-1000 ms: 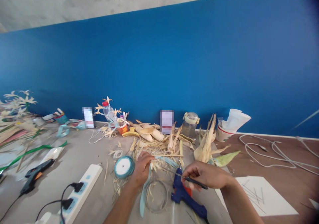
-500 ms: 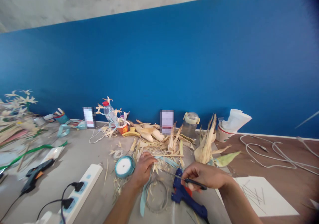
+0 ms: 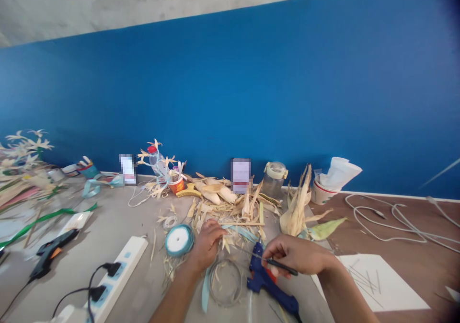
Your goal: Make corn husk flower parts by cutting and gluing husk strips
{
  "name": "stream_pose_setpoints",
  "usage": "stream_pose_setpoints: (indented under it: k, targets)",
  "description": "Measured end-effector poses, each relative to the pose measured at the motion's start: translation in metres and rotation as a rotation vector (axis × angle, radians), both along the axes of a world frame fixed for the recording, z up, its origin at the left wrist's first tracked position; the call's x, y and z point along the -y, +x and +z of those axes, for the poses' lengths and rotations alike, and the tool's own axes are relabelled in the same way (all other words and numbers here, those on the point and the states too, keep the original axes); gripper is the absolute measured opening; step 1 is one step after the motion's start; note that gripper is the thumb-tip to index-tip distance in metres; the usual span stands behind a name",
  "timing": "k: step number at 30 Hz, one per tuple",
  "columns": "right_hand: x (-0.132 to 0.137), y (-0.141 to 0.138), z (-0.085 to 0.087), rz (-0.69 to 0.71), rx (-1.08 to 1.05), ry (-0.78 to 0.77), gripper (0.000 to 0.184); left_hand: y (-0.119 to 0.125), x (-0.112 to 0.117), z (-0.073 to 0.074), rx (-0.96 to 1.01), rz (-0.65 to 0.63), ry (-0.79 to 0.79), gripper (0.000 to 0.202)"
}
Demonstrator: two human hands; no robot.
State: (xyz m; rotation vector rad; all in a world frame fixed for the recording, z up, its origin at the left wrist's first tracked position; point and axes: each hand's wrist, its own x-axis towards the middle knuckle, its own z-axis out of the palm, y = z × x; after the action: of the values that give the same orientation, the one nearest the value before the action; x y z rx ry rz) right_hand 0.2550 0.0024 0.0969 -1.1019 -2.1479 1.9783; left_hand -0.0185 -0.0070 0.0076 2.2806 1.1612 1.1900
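Note:
My left hand [image 3: 207, 244] is closed, pinching a pale blue ribbon [image 3: 205, 289] that trails down toward me past a clear glass dish [image 3: 225, 282]. My right hand [image 3: 294, 254] grips a thin black-handled tool [image 3: 276, 263], perhaps scissors, its metal tip pointing left toward the ribbon. A blue glue gun [image 3: 268, 281] lies on the table just under my right hand. A spool of blue ribbon [image 3: 179, 240] sits just left of my left hand. Dried corn husks [image 3: 230, 210] are heaped behind both hands.
A white power strip [image 3: 118, 266] with black plugs and a black glue gun [image 3: 50, 254] lie to the left. A glass jar [image 3: 274, 178], paper cup [image 3: 321, 192], white cables [image 3: 391, 220] and a white sheet [image 3: 377, 281] sit to the right. A blue wall backs the table.
My right hand with the tool has drifted slightly left and its tip now sits nearer the ribbon. My left hand stays in place on the ribbon.

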Motion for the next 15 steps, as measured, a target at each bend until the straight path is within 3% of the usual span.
stream_pose_setpoints:
  k: [9, 15]
  targets:
    - [0.004, -0.003, 0.018, 0.031, 0.039, 0.067, 0.012, -0.001, -0.001, -0.002, -0.022, -0.015, 0.013, 0.026]
    - [0.003, -0.001, 0.011, 0.042, 0.044, 0.118, 0.023, 0.0, 0.0, -0.001, -0.039, 0.0, -0.008, 0.027]
